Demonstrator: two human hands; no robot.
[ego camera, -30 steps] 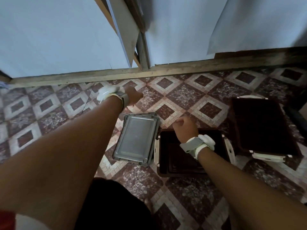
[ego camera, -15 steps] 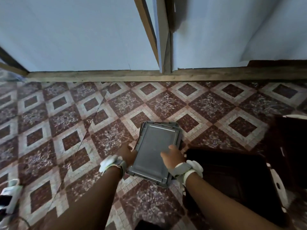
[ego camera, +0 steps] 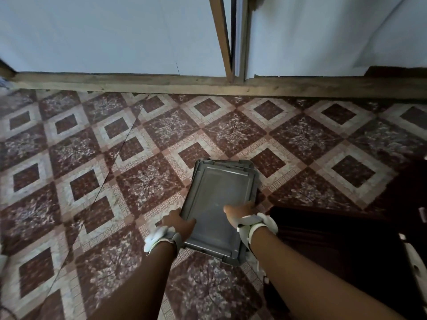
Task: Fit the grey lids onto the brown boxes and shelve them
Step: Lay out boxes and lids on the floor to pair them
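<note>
A grey lid (ego camera: 217, 199) lies on a small stack of grey lids on the patterned floor, near the lower middle of the view. My left hand (ego camera: 178, 221) grips the lid's left edge, thumb on top. On the other side my right hand (ego camera: 239, 211) holds its right edge, thumb lying on the lid's face. An open brown box (ego camera: 342, 245) sits on the floor right beside the stack, dark inside, partly cut off by the frame. Another brown box (ego camera: 413, 185) shows dimly at the far right edge.
A wooden beam (ego camera: 208, 85) runs along the base of pale wall panels at the back. A thin dark cable (ego camera: 111, 172) crosses the tiles on the left. Patterned floor tiles spread to the left and ahead.
Both hands came down from reaching forward to the near sides of the top grey lid and took hold of it. My view shifted left, pushing the boxes toward the right edge.
</note>
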